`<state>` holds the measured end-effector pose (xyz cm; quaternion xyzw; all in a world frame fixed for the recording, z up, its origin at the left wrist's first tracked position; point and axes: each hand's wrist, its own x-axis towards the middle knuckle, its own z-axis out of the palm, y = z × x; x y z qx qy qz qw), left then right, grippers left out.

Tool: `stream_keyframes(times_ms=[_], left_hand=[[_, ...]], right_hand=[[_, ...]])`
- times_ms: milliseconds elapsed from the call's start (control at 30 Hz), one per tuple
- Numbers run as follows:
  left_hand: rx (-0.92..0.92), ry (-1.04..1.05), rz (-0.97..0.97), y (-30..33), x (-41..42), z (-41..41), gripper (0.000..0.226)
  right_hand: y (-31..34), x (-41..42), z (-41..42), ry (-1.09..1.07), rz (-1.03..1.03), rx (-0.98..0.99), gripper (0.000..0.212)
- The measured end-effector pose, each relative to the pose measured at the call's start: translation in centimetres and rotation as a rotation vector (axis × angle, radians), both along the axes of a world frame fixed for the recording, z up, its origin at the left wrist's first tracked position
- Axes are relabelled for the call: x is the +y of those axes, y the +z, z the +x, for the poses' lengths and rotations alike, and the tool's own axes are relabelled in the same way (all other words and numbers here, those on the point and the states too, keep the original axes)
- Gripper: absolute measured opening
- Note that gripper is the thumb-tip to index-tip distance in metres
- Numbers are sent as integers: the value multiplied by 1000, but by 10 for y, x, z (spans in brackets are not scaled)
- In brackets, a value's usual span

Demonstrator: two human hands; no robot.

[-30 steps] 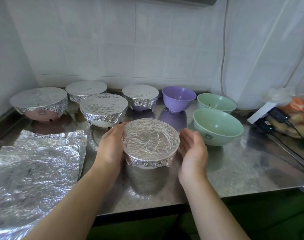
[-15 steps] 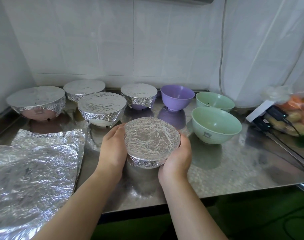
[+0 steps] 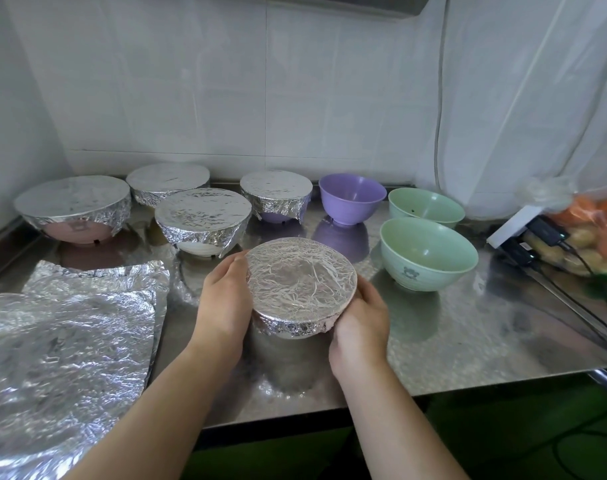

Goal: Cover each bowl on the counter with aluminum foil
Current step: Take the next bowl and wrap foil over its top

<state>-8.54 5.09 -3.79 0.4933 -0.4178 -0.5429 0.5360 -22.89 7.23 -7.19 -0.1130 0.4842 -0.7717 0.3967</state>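
A foil-covered bowl is at the counter's middle, tilted a little toward me. My left hand cups its left side and my right hand grips its lower right edge, fingers curled under the foil rim. Behind it stand several bowls capped with foil. An uncovered purple bowl and two uncovered green bowls sit to the right. Loose foil sheets lie flat at the left.
The steel counter ends in a front edge near me. At the far right lie a white power strip with black plugs, cables and a bag of vegetables. A tiled wall and a white curtain stand behind.
My right hand closed in from beside the bowl and took hold of its right edge. The bowl now sits tilted between both hands.
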Motion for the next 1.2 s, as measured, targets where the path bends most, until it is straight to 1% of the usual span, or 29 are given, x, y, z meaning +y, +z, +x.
stream_keyframes(times_ms=[67,133,167,200,267,300,367,467,500,567,633,700,733,867,933,1000,1067,1100,1167,1200], left_hand=[[17,3,9,1,-1,2,34],[28,11,1,1,-2,4,31],[37,21,-4,1,-3,5,30],[53,33,-11,2,-4,5,30],[97,38,-8,6,-7,6,29],[95,33,-6,9,-9,7,28],[41,3,-31,14,-15,8,27],[-63,-70,-49,28,-31,9,28],[-117,-118,-57,32,-37,10,28],[-248,-254,-98,38,-46,12,27],[-357,-359,-121,40,-50,11,23],[-360,-399,-112,37,-49,10,23],[-309,-397,-100,34,-49,9,24],[23,-296,28,20,-48,6,30],[186,-228,99,13,-44,4,32],[319,-177,140,7,-39,1,39],[409,-120,181,3,-34,-2,46],[446,-99,202,1,-31,-3,46],[478,-75,217,-1,-25,-5,43],[488,-71,219,-3,-23,-6,45]], right_hand=[[3,0,-8,-49,15,-10,47],[8,-1,-20,-103,-5,-13,55],[13,-2,-25,-124,-26,9,53],[19,-2,-29,-128,-41,50,46],[28,-6,-35,-77,-50,213,26],[32,-9,-36,-23,-50,297,19],[40,-15,-38,117,-35,421,19],[46,-22,-43,314,-19,551,21],[48,-23,-44,369,-22,596,20],[50,-23,-44,457,-19,678,27],[47,-24,-43,509,-2,692,32],[42,-26,-42,505,15,674,32],[40,-27,-42,494,24,653,34],[35,-28,-38,421,86,489,37],[32,-26,-34,385,107,334,35],[30,-23,-30,412,102,145,38],[27,-19,-25,447,79,-2,46],[26,-18,-24,454,61,-49,48],[24,-16,-21,446,17,-98,47],[25,-15,-20,447,-8,-108,46]])
